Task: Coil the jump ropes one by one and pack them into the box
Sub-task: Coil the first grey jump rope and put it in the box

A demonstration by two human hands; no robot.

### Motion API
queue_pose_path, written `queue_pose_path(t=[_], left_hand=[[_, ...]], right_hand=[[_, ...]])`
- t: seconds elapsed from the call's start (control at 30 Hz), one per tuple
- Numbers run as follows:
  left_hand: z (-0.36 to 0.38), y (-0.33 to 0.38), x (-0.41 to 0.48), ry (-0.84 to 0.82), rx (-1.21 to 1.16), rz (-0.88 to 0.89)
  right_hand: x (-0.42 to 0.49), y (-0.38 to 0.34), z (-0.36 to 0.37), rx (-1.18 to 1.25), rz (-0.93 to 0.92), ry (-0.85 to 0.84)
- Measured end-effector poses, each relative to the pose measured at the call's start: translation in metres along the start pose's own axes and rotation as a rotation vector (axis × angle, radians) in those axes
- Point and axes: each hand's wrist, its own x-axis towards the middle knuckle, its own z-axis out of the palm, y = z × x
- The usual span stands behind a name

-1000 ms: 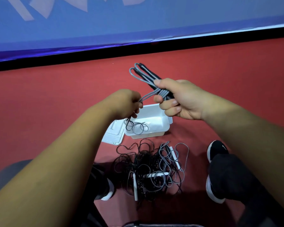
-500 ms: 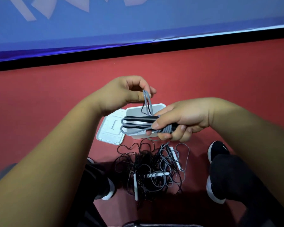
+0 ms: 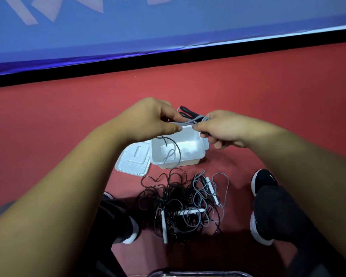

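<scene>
Two hands meet at one spot. Half a second ago the left hand [image 3: 148, 120] was up above the bundle with a loop; it has dropped level, and its grip pinches grey cord just beside the right hand [image 3: 224, 128], whose grip is curled round the folded jump rope [image 3: 194, 120]. The bundle has swung: its black handles [image 3: 185, 111] poke out beyond both grips. A loose tail [image 3: 175, 144] hangs from the left grip into the white box [image 3: 180, 164] directly beneath. The lid [image 3: 134, 158] lies below-left of the grips, and the tangle of ropes [image 3: 180, 204] sits on the floor [image 3: 48, 126], well under them.
</scene>
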Motion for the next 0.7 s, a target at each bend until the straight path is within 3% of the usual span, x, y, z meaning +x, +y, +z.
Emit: queue_pose_path(t=[0.23, 0.37, 0.53, 0.7], left_hand=[[0.012, -0.011, 0.003, -0.039, 0.180, -0.258], [0.025, -0.004, 0.002, -0.037, -0.070, -0.375], [0.021, -0.002, 0.007, 0.094, -0.497, -0.349], [0.011, -0.002, 0.006, 0.150, -0.700, -0.262]], right_hand=[[-0.006, -0.014, 0.009, 0.373, -0.025, -0.071], [-0.012, -0.023, 0.014, 0.500, -0.065, -0.062], [-0.011, -0.025, 0.006, 0.689, -0.056, -0.033], [-0.011, -0.025, 0.003, 0.721, -0.081, -0.035]])
